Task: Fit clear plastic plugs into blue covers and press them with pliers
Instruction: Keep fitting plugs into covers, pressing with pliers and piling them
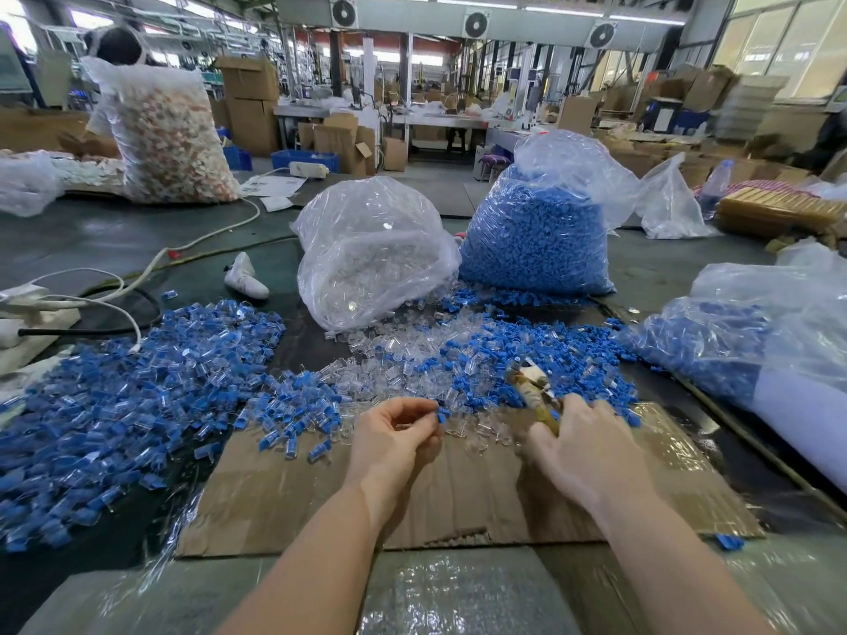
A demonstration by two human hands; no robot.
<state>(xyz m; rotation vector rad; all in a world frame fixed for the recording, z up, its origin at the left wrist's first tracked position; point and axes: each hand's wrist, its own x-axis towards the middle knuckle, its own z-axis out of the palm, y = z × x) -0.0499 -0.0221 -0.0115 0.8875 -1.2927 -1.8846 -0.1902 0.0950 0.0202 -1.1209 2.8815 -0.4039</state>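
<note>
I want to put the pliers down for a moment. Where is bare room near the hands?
The cardboard sheet is bare below both wrists, down to its near torn edge, between left hand and right hand. Beyond the fingers loose blue covers and clear plugs crowd it; the assembled pile fills the left.

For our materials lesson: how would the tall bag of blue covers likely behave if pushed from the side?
The bag of blue covers looks packed full, so probably heavy and slow to slide. Its thin film is crumpled, so likely floppy and dents. Its open top suggests tipping could spill pieces.
</note>
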